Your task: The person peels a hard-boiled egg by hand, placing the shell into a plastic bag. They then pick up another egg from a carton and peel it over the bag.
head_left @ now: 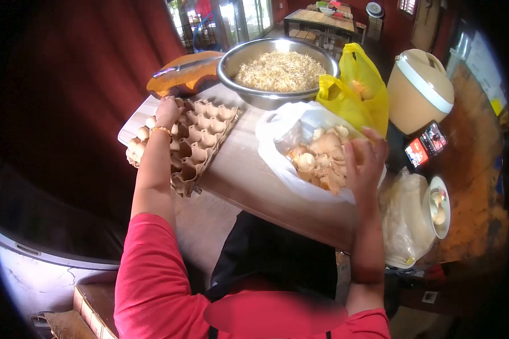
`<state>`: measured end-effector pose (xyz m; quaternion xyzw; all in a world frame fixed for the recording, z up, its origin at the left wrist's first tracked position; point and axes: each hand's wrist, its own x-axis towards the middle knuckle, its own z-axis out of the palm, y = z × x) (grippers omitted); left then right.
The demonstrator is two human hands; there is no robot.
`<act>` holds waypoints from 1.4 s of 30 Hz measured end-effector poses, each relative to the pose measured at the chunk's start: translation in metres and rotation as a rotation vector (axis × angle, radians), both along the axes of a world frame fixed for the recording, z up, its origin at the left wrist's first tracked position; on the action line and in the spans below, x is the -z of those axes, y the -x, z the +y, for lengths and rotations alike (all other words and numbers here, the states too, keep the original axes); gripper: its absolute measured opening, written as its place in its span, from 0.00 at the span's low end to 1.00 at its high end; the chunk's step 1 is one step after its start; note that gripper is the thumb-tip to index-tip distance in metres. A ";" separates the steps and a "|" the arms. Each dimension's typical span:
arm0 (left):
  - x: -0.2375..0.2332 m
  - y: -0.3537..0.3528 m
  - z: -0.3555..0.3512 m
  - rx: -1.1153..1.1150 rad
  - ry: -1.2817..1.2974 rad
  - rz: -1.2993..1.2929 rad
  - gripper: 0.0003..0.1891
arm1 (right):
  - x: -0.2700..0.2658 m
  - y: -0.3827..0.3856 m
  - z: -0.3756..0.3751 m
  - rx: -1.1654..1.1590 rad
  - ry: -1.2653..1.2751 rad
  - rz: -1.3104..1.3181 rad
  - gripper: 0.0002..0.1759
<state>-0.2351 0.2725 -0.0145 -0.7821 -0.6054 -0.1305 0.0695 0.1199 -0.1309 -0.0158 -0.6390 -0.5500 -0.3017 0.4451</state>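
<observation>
My left hand reaches over the far left part of a cardboard egg tray, its fingers curled down among the eggs; what they grip is hidden. Pale brown eggs fill the tray's left side, while cups on its right stand bare. My right hand is raised over the right rim of a white plastic bag, thumb and fingers apart with nothing visible between them. Broken eggshells lie heaped inside that bag.
Behind the bag are a steel bowl of bean sprouts and a yellow plastic bag. A knife rests on a wooden board. To the right stand a beige cooler jug, a phone, a clear bag and a white bowl.
</observation>
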 end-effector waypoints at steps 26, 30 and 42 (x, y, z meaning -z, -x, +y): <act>-0.018 -0.114 -0.290 0.753 0.558 -1.188 0.24 | -0.017 0.027 -0.005 -0.400 0.059 0.281 0.21; -0.026 -0.176 -0.280 1.063 1.140 -1.266 0.20 | -0.008 0.023 0.002 -0.627 0.132 0.457 0.37; -0.019 -0.249 -0.275 1.159 1.281 -1.300 0.17 | -0.002 -0.004 -0.007 -0.481 0.056 0.620 0.29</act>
